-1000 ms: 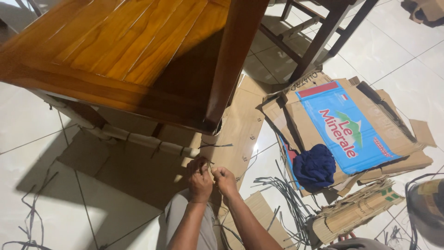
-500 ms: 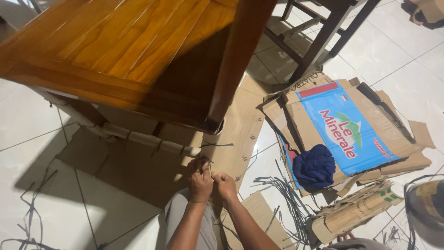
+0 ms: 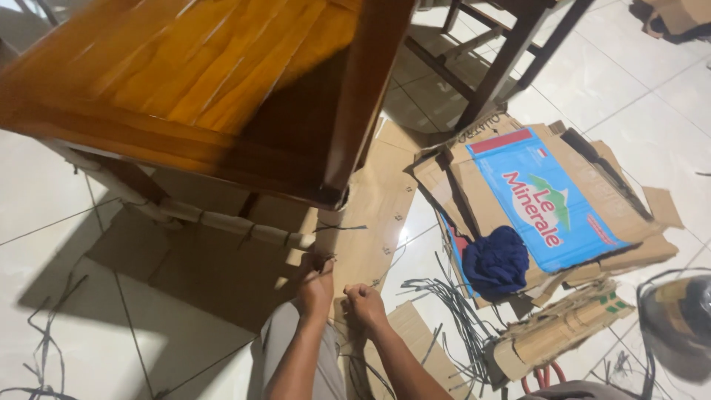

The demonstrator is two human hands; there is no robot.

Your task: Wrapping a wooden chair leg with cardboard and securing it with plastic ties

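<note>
Wooden desk [image 3: 185,67] is standing on flattened cardboard [image 3: 222,274] on the tile floor [image 3: 44,200], probably so the legs are not scraping the tiles while they are being wrapped; the lower rail [image 3: 237,226] is sitting in a pale cardboard sleeve with dark ties spaced along it, which reads as padding being bound on; both hands are working low at the corner leg [image 3: 333,222], just under the rail end, since that is where the sleeve stops. Left hand [image 3: 317,285] is reaching up, fingers curled and pressed together at the foot of the leg, apparently pinching a thin dark strap [image 3: 342,229] that is sticking out sideways from the leg; the exact grip point is too small to tell. Right hand [image 3: 364,305] is sitting just beside it and lower, closed into a fist, seemingly gripping a strap end, though the strap inside the fist is hidden; so the strap is lying above and between the two hands, running from the leg down toward the fingers. Spare straps [image 3: 452,311] are lying in a loose heap on the floor to the right, within reach; a printed blue box [image 3: 548,200], flattened, is lying beyond with a blue cloth [image 3: 498,261] on it; rolled cardboard [image 3: 563,330] is near the heap.
</note>
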